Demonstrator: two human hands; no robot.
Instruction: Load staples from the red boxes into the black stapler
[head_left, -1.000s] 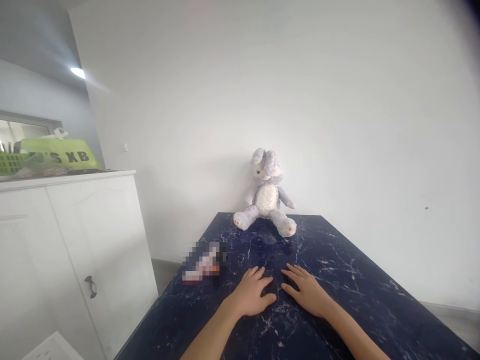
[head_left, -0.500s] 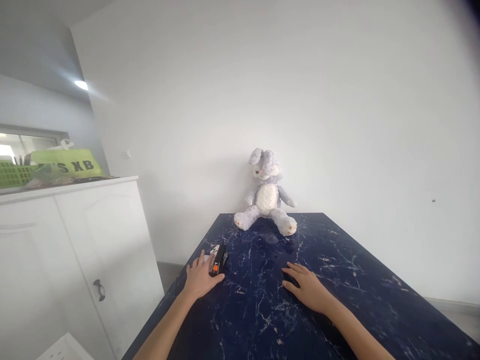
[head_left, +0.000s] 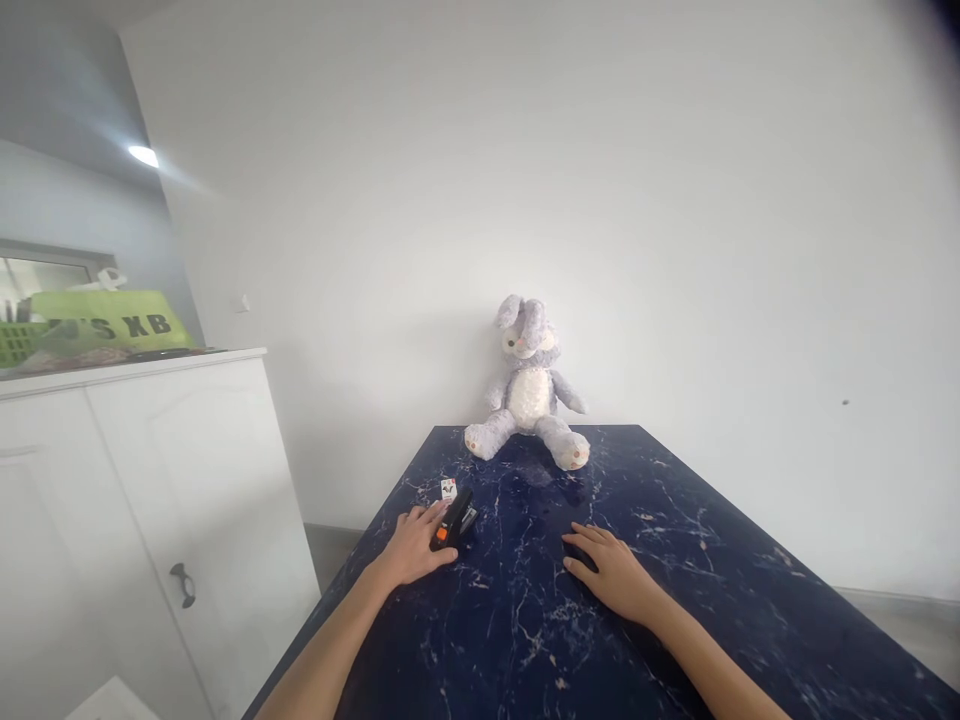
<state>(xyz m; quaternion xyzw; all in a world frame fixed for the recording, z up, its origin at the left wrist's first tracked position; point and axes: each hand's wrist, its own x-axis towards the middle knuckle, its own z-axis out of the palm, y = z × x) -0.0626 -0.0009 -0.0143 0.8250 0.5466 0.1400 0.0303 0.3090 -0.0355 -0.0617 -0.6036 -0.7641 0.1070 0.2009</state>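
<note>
A black stapler (head_left: 455,518) with an orange part lies on the dark blue marbled table, its far end angled to the right. My left hand (head_left: 411,548) rests against its left side, fingers stretched out and the thumb by its near end. A small white printed box (head_left: 448,489) lies just beyond the fingertips, partly hidden by hand and stapler. My right hand (head_left: 611,570) lies palm down on the table to the right, fingers extended. Under its palm is a dark patch; I cannot tell whether it is shadow or a thing.
A grey and white plush rabbit (head_left: 529,390) sits at the table's far edge (head_left: 615,428) against the white wall. To the left stands a white cabinet (head_left: 202,480) with a green bag (head_left: 127,320) and a green basket (head_left: 19,342) on top.
My left hand has shifted right, and the stapler has slid right and turned, its far end swinging rightward. More of the white box shows. My right hand stays put; the view has turned slightly right.
</note>
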